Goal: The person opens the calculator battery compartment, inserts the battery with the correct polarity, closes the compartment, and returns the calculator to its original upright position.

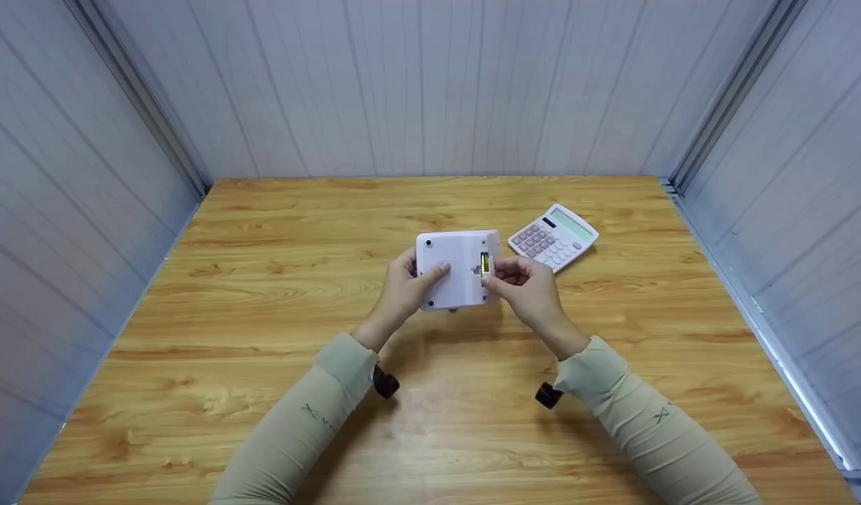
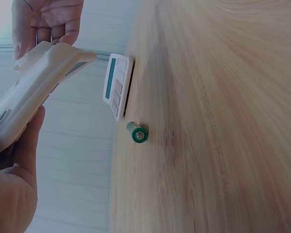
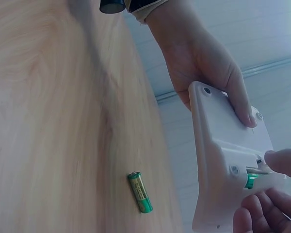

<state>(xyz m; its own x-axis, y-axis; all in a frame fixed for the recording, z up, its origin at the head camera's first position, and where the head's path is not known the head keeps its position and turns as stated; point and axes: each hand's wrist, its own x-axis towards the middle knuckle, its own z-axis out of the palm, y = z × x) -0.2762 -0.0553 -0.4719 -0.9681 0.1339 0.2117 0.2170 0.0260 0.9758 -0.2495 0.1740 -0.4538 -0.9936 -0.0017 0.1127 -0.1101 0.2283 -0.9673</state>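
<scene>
A white calculator (image 1: 453, 270) is held face down above the table, its back toward the head camera. My left hand (image 1: 406, 280) grips one side, thumb across the back and fingers underneath. Inside the uncovered battery slot, a green-and-gold battery (image 1: 484, 263) shows; in the right wrist view its green end (image 3: 251, 180) is visible. My right hand (image 1: 532, 291) is at that slot, thumb and fingers pinching a small pale piece, seemingly the battery cover (image 2: 33, 57), partly hidden by the thumb. A loose green battery (image 3: 140, 192) lies on the table below the calculator.
A second calculator (image 1: 554, 237) with pinkish keys lies face up behind my right hand. The wooden table (image 1: 297, 280) is bounded by pale panel walls (image 1: 430, 91) at the back and sides.
</scene>
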